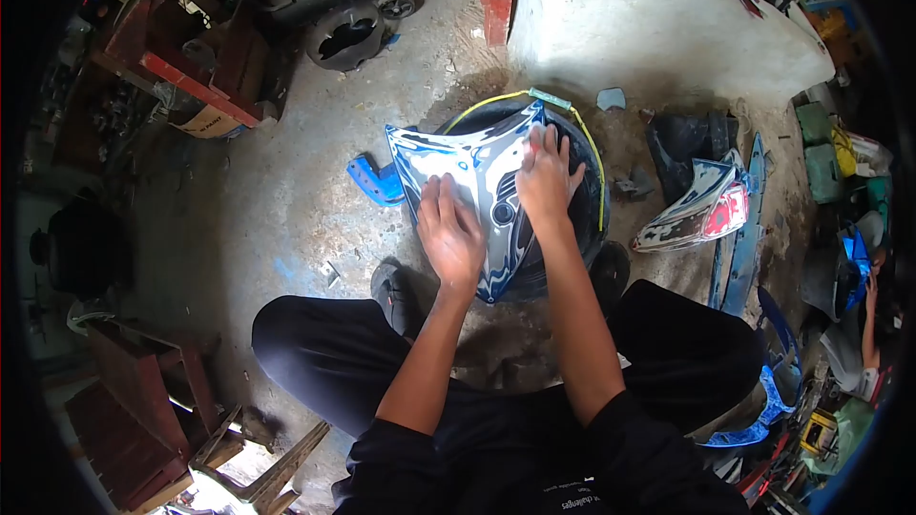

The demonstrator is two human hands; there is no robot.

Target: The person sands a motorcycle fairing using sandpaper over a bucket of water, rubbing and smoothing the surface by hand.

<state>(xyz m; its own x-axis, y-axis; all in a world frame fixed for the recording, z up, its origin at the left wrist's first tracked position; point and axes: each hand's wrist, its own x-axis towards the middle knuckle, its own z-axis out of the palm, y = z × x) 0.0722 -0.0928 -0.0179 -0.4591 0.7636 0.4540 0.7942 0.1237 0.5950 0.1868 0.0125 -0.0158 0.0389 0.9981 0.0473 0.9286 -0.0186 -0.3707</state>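
A pointed, shield-shaped panel (pixel 477 157) in blue, white and grey lies over a round black tub (pixel 593 219) between the knees. My left hand (pixel 450 229) rests on the panel's left part, fingers extended and slightly apart. At the panel's upper right edge is my right hand (pixel 549 172), its fingers spread; a small reddish patch shows by its fingertips, too small to identify. Around the tub's rim runs a yellow handle with a pale green grip (pixel 551 98).
Right of the tub lie a blue, white and red panel (pixel 701 210) and a long blue strip (pixel 742 257). A blue piece (pixel 375 181) is on the floor at left. Beyond are a black ring-shaped part (pixel 345 38) and a white wall (pixel 658 24). Another person's arm (pixel 869 319) shows far right.
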